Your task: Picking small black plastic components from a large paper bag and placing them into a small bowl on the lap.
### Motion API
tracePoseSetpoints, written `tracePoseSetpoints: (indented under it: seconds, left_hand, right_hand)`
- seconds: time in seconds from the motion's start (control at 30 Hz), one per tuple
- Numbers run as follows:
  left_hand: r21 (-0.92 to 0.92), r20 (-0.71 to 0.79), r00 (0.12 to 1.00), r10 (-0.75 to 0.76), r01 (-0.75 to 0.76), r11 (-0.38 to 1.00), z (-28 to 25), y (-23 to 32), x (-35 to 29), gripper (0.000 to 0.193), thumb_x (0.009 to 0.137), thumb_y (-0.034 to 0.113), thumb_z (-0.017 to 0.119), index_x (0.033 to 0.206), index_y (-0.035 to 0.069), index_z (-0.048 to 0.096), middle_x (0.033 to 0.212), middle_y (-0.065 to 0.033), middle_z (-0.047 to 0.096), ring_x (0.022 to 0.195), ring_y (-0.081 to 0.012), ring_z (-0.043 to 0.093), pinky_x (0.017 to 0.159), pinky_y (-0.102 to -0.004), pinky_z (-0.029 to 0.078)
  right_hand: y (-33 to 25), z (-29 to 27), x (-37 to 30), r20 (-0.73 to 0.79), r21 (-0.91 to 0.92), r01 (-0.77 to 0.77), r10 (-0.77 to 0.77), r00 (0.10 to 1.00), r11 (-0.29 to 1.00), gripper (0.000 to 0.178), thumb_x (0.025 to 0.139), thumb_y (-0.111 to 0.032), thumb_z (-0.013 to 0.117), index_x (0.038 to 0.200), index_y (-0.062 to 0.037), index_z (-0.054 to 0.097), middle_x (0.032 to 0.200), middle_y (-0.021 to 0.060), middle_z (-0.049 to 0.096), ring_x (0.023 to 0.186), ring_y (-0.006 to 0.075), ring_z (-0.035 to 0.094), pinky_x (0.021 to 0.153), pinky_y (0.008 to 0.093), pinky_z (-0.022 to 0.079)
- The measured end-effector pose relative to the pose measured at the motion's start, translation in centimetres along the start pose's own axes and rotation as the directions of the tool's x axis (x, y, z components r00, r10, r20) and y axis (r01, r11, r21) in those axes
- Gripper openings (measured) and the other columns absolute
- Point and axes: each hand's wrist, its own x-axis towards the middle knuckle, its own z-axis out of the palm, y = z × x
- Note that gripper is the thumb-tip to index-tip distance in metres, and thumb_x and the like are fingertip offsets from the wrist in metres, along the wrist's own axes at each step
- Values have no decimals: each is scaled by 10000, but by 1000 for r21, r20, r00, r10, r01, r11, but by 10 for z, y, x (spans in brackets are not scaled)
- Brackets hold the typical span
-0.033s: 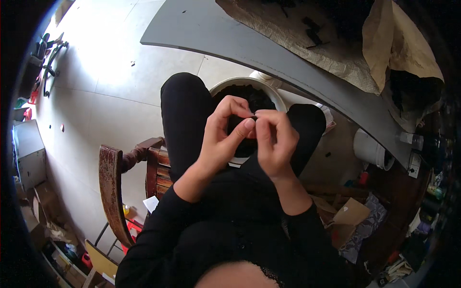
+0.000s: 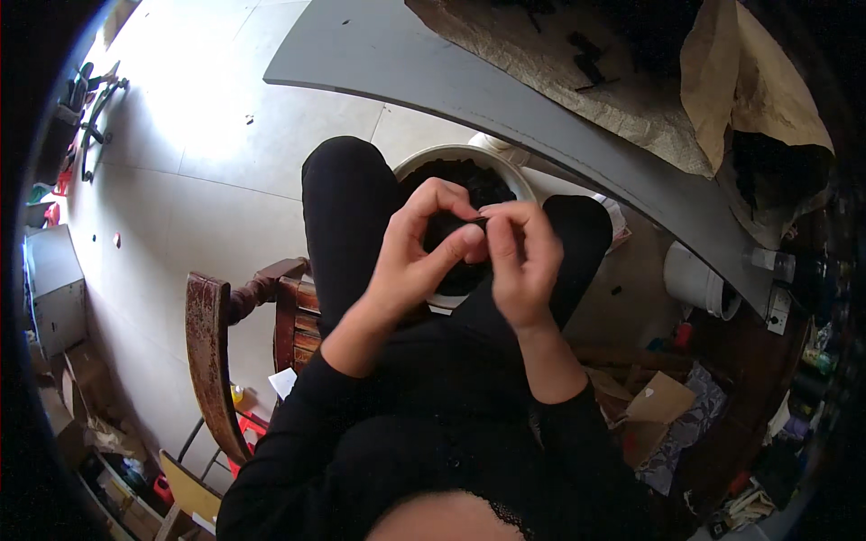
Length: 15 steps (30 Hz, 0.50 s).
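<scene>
Over my lap, my left hand [image 2: 408,257] and my right hand [image 2: 523,266] meet at the fingertips. Between their thumbs and forefingers they pinch a small dark piece [image 2: 481,220], mostly hidden by the fingers; its kind cannot be made out. Below the hands, between my knees, stands a round pale bucket [image 2: 417,162]. Small black pieces [image 2: 483,183] fill much of it, partly covered from sight by my hands.
A grey tabletop [image 2: 379,54] curves across the upper right, bearing an open brown paper sack [image 2: 631,126] with black pieces. On the left is a worn wooden chair arm [image 2: 209,343]. A white bucket [image 2: 693,279] lies tipped at right, near cardboard pieces [image 2: 661,397].
My right hand has shifted slightly to the right and its thumb has drawn away from the left thumb. More of the dark piece's edge shows between the fingers.
</scene>
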Motion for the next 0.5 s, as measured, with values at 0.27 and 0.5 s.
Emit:
tracePoseSetpoints:
  seconds: [0.27, 0.5]
  left_hand:
    - [121, 293, 954, 61, -100, 988, -8, 18, 9, 432, 678, 182, 768, 1028, 2, 591, 1082, -109, 493, 1012, -176, 489, 834, -306, 429]
    - [533, 148, 981, 129, -189, 824, -5, 22, 10, 285, 628, 23, 742, 868, 10, 588, 836, -79, 594, 714, -205, 592, 608, -264, 482]
  right_hand:
    - [5, -20, 14, 358, 631, -398, 205, 911, 666, 273, 944, -255, 428, 943, 0, 525, 732, 72, 580, 549, 96, 509, 494, 199, 401]
    - [3, -16, -1, -4, -64, 104, -105, 995, 992, 328, 912, -273, 516, 1032, 29, 556, 843, 38, 578, 629, 53, 495, 581, 182, 412]
